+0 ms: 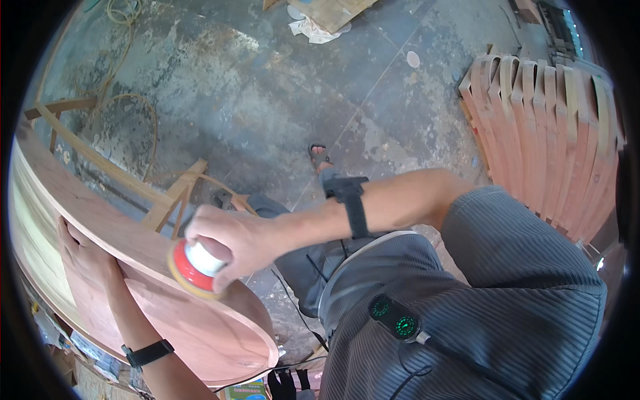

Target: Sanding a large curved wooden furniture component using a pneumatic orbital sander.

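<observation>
A curved wooden panel [180, 320] with pinkish faces fills the left side, bowing from the far left toward the lower middle. My right hand [243, 233] is closed round the top of a palm sander [198, 267] with a red and white body and a yellowish rim. The sander is tilted, its round pad at the panel's upper edge; whether it touches cannot be seen exactly. Lower down on the panel, my left hand [87, 255] rests against the wood with fingers extended, partly in shadow. The left hand holds no tool.
A wooden frame of battens [127, 170] stands beyond the panel. Many curved wooden pieces [543, 140] are stacked at the right. A hose [153, 127] loops over the stained concrete floor [267, 87]. Cardboard [333, 12] lies at the top. A cable [300, 363] runs near the panel's lower end.
</observation>
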`<state>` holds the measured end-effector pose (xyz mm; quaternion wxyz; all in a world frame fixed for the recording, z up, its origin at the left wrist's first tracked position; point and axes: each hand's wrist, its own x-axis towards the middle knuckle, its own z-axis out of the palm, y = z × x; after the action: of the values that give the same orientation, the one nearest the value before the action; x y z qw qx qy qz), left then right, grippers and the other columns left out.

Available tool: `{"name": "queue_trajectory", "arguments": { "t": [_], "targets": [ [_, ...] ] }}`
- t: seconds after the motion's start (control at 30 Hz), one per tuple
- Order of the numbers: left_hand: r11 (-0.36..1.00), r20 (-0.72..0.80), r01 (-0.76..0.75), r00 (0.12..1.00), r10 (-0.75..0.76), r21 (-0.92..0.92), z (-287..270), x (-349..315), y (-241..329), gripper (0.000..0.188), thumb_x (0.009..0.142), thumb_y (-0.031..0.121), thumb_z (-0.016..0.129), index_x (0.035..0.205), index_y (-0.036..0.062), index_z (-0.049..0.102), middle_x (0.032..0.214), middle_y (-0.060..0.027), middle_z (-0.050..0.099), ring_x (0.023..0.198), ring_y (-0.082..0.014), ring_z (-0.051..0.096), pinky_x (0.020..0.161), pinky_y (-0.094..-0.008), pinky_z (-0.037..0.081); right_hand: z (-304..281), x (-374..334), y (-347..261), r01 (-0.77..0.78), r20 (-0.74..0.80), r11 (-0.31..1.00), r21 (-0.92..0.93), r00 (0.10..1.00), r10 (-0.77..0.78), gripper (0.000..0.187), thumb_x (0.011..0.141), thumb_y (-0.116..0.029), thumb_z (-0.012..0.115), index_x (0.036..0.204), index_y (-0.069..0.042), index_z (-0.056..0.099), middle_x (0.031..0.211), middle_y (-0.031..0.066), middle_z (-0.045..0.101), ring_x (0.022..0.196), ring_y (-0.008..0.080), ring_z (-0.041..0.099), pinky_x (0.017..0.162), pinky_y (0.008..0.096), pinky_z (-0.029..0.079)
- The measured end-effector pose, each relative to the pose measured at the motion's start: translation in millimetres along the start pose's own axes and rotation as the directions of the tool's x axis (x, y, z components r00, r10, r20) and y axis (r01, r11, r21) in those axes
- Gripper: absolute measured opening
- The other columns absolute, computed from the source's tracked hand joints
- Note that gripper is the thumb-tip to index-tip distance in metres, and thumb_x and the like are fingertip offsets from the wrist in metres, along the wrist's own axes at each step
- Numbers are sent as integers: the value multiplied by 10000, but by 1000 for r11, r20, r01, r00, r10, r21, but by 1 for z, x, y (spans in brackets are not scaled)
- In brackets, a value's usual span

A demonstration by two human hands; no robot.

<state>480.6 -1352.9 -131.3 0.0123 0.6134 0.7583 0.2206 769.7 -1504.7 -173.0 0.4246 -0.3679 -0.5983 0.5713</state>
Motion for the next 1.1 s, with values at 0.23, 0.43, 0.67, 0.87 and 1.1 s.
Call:
{"name": "queue_trajectory", "arguments": {
  "t": [0.23, 0.43, 0.67, 0.87, 1.1],
  "targets": [
    [999, 13, -46, 999, 45, 17, 2, 3, -4, 496, 1085, 371, 431, 1449, 65, 571, 1480, -122, 571, 1368, -309, 516, 1145, -389, 396, -7, 26, -3, 67, 79, 998, 16, 995, -68, 761, 564, -306, 961, 1125, -88, 495, 1089, 155, 517, 957, 343, 567, 802, 450, 484],
    [996, -2, 24, 1000, -24, 90, -4, 0, 4, 516, 1086, 401, 423, 1450, 64, 568, 1487, -121, 565, 1372, -314, 509, 1157, -391, 387, 16, -61, -6, 47, 34, 993, 108, 998, -51, 834, 569, -356, 986, 1189, -71, 507, 1118, 150, 493, 986, 358, 556, 834, 448, 471],
    [999, 4, 13, 1000, -14, 51, -5, -2, 11, 527, 1078, 406, 430, 1454, 59, 563, 1465, -150, 586, 1334, -330, 551, 1114, -389, 420, -4, 14, 14, 109, 73, 994, 22, 991, -110, 831, 594, -364, 975, 1200, -74, 485, 1119, 145, 494, 992, 342, 558, 832, 446, 483],
    [996, 33, -81, 996, 80, 39, -2, 4, -8, 522, 1087, 373, 416, 1428, 8, 566, 1448, -176, 584, 1334, -357, 535, 1149, -414, 393, -13, 44, 6, -47, 182, 997, 63, 983, 35, 783, 586, -292, 956, 1177, -91, 483, 1106, 138, 507, 975, 340, 563, 829, 452, 480],
    [998, 21, -49, 999, 48, 47, -5, 1, -2, 508, 1086, 349, 424, 1413, -12, 571, 1446, -192, 582, 1333, -360, 537, 1147, -425, 401, 5, -63, 9, -96, 109, 988, 125, 991, 82, 772, 614, -286, 947, 1188, -77, 476, 1110, 147, 499, 1022, 356, 555, 844, 453, 475]
  ]
}}
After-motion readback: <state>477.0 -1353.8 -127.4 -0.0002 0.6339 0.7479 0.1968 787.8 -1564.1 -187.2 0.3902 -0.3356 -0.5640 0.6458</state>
